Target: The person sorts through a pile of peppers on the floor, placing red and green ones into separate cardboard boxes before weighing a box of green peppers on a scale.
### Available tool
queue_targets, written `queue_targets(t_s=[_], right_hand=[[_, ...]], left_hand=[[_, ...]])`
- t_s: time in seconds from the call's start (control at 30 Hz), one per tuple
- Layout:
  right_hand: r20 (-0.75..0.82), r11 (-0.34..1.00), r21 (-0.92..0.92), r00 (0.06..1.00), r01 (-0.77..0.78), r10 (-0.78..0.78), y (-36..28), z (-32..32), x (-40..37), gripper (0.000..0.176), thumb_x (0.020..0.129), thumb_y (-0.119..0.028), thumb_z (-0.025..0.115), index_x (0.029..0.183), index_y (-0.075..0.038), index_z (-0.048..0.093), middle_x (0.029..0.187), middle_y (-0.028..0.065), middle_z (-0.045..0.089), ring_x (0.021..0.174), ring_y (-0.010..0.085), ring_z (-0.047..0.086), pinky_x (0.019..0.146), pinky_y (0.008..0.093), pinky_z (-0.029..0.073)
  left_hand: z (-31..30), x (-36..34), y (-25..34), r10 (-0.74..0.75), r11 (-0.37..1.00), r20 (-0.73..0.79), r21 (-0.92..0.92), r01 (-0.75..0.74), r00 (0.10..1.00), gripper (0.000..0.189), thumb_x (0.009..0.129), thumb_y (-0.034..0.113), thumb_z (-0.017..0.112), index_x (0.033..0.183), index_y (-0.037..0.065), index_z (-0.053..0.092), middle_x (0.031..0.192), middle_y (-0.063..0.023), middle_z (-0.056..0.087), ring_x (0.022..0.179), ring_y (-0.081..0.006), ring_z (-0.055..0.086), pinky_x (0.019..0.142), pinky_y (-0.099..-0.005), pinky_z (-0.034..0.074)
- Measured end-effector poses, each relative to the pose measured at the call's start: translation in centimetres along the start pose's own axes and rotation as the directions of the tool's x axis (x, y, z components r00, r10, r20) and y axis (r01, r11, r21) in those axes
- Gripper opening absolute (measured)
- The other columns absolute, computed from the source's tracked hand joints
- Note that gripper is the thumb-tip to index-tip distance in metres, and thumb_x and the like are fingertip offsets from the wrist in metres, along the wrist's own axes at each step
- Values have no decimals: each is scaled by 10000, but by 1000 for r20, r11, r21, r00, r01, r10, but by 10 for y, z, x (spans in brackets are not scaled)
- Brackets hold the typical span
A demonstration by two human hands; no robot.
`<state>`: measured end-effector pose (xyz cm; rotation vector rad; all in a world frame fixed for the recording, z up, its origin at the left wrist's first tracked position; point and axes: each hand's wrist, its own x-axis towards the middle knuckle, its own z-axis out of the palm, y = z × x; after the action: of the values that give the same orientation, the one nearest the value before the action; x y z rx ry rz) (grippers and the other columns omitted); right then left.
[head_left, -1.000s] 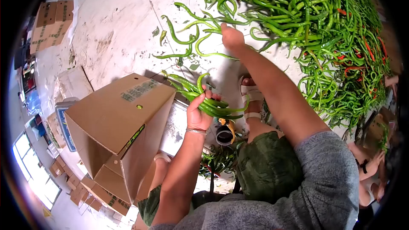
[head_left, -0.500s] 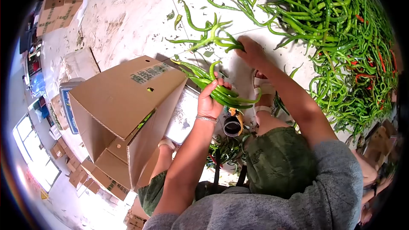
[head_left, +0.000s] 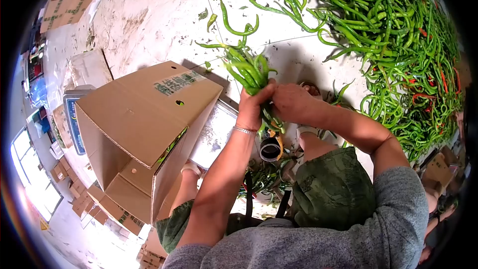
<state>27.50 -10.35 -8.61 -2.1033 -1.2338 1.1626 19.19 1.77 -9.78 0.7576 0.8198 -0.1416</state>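
Observation:
A bunch of long green chili peppers (head_left: 246, 68) stands up out of my left hand (head_left: 254, 105), whose fingers are wrapped round it. My right hand (head_left: 294, 102) presses against the left one with its fingers curled at the same bunch; its fingertips are partly hidden. A few pepper ends poke out below the hands. Just beyond the bunch, a curved green pepper (head_left: 230, 22) lies loose on the floor. At the right, a large heap of green chili peppers (head_left: 388, 45) spreads over the floor, with some red ones mixed in.
An open cardboard box (head_left: 144, 107) sits left of my hands on a scale (head_left: 74, 124) with a metal plate; green shows through its hand hole. A roll of tape (head_left: 271, 149) lies below my hands. More cardboard boxes (head_left: 71, 0) stand at the far left. Part of another person shows at lower right.
My right hand has come in from the floor beside the heap to meet my left hand, bringing peppers with it. The bunch in my left hand now points up and away from me.

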Motion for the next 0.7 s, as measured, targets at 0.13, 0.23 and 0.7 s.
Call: queue_targets(t_s=[0.13, 0.23, 0.7], right_hand=[[328, 999, -41, 945, 3, 11, -16, -67, 15, 299, 805, -264, 562, 963, -10, 577, 909, 150, 634, 838, 349, 607, 678, 408, 502], [-437, 996, -90, 899, -25, -17, 38, -77, 88, 229, 800, -232, 545, 943, -55, 569, 870, 143, 585, 863, 333, 565, 778, 449, 440], [-431, 870, -477, 896, -122, -111, 96, -53, 143, 217, 782, -12, 456, 992, -50, 500, 1054, 125, 512, 985, 290, 502, 853, 373, 420]], left_hand=[[-27, 16, -6, -54, 979, -122, -202, 28, 991, 395, 756, 26, 615, 1134, 46, 501, 896, -84, 595, 742, -204, 589, 681, -340, 509], [-28, 9, 1, -54, 982, -56, -182, 43, 997, 305, 772, 74, 608, 1068, 29, 552, 901, -86, 619, 757, -217, 599, 663, -358, 522], [-36, -14, 9, 9, 977, 120, -210, 16, 993, 574, 676, 5, 583, 1229, 61, 440, 945, -118, 580, 808, -236, 588, 776, -350, 480]])
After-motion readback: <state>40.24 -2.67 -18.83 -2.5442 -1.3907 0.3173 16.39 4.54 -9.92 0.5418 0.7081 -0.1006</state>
